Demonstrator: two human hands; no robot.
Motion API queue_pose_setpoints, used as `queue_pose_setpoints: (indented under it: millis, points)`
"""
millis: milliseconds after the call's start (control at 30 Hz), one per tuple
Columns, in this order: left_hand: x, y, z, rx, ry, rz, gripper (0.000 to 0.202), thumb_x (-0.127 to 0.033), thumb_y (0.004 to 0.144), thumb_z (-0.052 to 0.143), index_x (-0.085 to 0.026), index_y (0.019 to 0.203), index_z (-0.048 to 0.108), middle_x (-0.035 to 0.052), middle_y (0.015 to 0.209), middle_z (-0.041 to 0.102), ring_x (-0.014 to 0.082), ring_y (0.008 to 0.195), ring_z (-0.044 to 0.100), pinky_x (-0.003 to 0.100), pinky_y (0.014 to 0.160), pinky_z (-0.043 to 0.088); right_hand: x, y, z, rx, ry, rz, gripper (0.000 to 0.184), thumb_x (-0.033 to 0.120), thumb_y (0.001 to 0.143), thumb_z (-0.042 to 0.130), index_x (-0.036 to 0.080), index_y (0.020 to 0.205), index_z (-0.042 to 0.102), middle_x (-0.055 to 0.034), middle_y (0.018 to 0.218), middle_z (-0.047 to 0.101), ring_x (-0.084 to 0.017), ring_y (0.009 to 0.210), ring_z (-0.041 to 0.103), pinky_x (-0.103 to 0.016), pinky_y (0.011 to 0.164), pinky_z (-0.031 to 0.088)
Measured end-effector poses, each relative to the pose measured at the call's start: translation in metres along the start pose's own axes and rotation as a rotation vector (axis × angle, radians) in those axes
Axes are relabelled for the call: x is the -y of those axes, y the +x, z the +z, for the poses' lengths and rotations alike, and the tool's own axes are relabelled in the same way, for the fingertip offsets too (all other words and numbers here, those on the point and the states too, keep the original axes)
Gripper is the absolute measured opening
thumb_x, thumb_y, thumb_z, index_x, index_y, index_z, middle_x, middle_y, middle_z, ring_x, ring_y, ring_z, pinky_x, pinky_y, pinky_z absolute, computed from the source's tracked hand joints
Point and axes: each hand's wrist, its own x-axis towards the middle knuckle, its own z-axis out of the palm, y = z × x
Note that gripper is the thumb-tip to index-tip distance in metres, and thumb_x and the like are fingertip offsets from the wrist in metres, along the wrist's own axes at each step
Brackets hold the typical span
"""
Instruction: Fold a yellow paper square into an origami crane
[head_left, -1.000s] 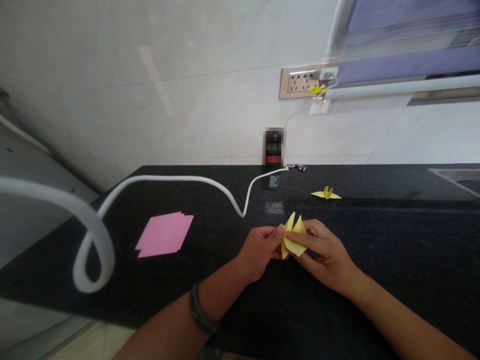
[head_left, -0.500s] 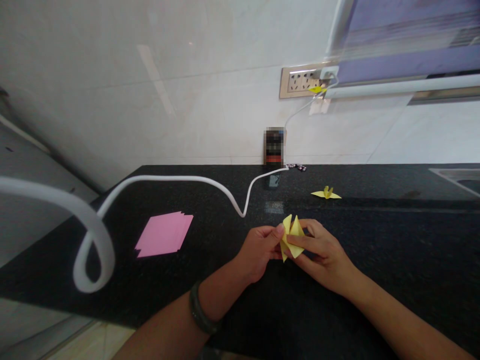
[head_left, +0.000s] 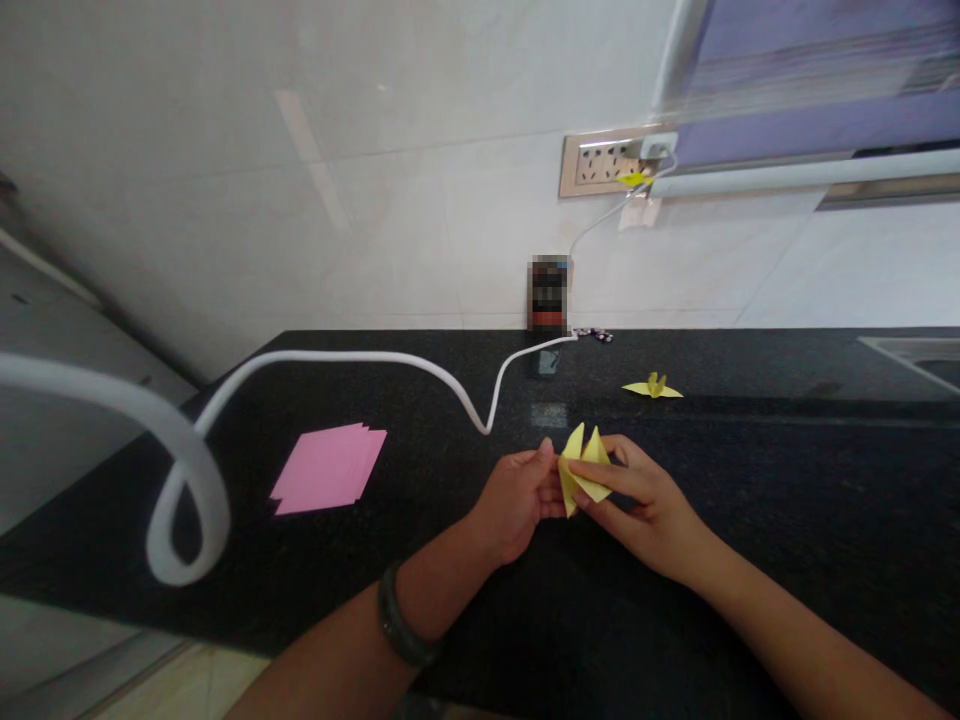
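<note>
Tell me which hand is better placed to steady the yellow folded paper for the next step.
Probably the right hand: its fingers hold the yellow folded paper, one lying across its front. The left hand is at its edge, thumb up rather than pinching.

Left thumb (head_left: 543, 460) has lifted — apparently off the yellow paper (head_left: 572, 452).

Yellow folded paper (head_left: 597, 450) with its flaps spread

So on my feed it was a pale yellow piece, flaps fanned apart. Two pointed tips stuck up with a V-shaped gap between them, another point aimed down, and a wider flap angled off to the right. The right hand (head_left: 652, 500) had it pinched, one finger across the front. Its left edge sat right by the left hand (head_left: 514, 505); couldn't tell if they touched.
</note>
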Motion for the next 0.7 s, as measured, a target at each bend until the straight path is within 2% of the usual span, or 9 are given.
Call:
queue_pose_setpoints:
  millis: [233,500,700]
  points:
    - [0.001,-0.001,-0.001,0.025,-0.035,-0.014,0.03,-0.038,0.074,0.051,-0.009,0.078,0.057,0.0057,0.065,0.058,0.0111,0.058,0.055,0.026,0.059,0.041,0.005,0.002,0.0,0.013,0.113,0.036,0.034,0.015,0.076,0.051,0.028,0.107,0.056,-0.0051,0.094,0.05,-0.017,0.089,0.05,-0.032,0.076,0.044]
    - [0.002,0.001,0.0,0.031,-0.052,-0.014,0.031,-0.038,0.074,0.052,-0.008,0.076,0.058,0.0059,0.064,0.058,0.0111,0.057,0.054,0.026,0.059,0.042,0.007,0.002,-0.001,0.064,0.1,0.058,0.034,0.014,0.076,0.05,0.026,0.108,0.053,-0.0058,0.098,0.047,-0.018,0.091,0.048,-0.031,0.076,0.043]
    - [0.004,-0.001,0.0,0.043,-0.049,-0.021,0.035,-0.041,0.073,0.051,-0.007,0.079,0.058,0.007,0.066,0.059,0.0121,0.06,0.056,0.028,0.063,0.042,0.011,0.003,0.001,0.07,0.12,0.116,0.027,0.017,0.079,0.046,0.023,0.104,0.054,-0.0044,0.087,0.047,-0.016,0.084,0.049,-0.028,0.072,0.043]
